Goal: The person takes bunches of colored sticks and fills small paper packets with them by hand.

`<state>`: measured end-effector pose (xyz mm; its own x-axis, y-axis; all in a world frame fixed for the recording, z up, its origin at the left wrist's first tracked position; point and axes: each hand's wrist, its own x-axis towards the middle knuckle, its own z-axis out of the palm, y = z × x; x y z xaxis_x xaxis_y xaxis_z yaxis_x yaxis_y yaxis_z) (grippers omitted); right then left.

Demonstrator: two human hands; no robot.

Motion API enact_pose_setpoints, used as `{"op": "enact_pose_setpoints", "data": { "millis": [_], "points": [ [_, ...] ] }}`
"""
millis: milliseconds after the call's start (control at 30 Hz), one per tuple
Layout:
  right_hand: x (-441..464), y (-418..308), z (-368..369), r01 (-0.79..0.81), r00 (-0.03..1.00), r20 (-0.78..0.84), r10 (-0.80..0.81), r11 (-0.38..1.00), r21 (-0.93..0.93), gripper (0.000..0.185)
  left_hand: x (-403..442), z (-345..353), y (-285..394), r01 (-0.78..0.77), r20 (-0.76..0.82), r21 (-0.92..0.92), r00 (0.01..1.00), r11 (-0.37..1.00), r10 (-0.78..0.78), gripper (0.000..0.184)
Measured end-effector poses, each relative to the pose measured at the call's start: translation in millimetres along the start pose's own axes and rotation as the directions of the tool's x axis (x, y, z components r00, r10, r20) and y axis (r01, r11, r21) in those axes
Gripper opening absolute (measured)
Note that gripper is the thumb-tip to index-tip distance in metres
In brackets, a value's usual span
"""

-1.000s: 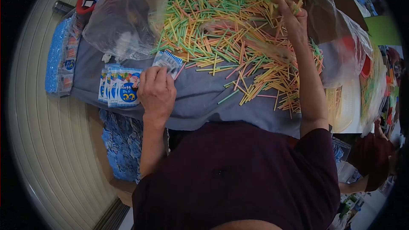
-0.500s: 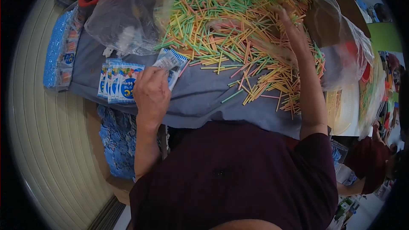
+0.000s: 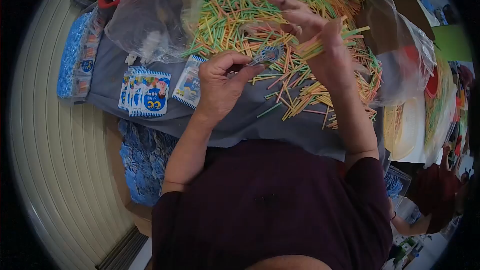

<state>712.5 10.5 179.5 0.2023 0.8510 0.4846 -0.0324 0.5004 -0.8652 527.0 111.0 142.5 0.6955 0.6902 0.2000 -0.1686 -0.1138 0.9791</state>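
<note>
My left hand [image 3: 222,87] pinches a small printed sachet [image 3: 268,55] between thumb and fingers, at the near edge of a big heap of coloured sticks [image 3: 245,5]. To its right my right hand [image 3: 320,45] is raised over the heap, fingers extended, with several yellow and green sticks [image 3: 311,49] held against the palm by the thumb. Another blue-and-white sachet [image 3: 188,85] lies on the grey cloth [image 3: 227,125] left of my left hand. Farther left, several sachets [image 3: 154,94] overlap in a row.
Clear plastic sheeting [image 3: 150,15] flanks the heap. A bag of packed sachets [image 3: 75,65] stands at the far left, above a box of blue packets [image 3: 142,165]. At right are a pale plastic tray [image 3: 407,130] and another person [image 3: 435,190].
My left hand has moved right, lifting a sachet and leaving another on the cloth. My right hand has come out of the heap toward it, carrying sticks.
</note>
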Motion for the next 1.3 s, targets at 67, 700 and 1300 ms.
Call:
{"op": "enact_pose_setpoints", "data": {
  "millis": [67,700,1300],
  "points": [
    [0.5,-1.8,-0.7,-0.001,1.000,0.024,0.001,1.000,-0.003,0.070,0.7,4.2,-6.5,-0.084,0.116,0.077,0.990,0.994,0.075,0.014],
    [8.0,-1.7,-3.8,-0.023,1.000,-0.014,0.022,1.000,-0.016,0.078,5.4,24.5,-14.3,-0.083,0.125,-0.033,0.988,0.996,0.086,0.015],
    [11.0,-12.4,-6.2,-0.079,0.989,0.062,0.133,0.841,-0.535,0.062,30.0,44.4,-13.4,-0.108,0.138,-0.225,0.980,0.968,0.141,0.017]
  ]
}}
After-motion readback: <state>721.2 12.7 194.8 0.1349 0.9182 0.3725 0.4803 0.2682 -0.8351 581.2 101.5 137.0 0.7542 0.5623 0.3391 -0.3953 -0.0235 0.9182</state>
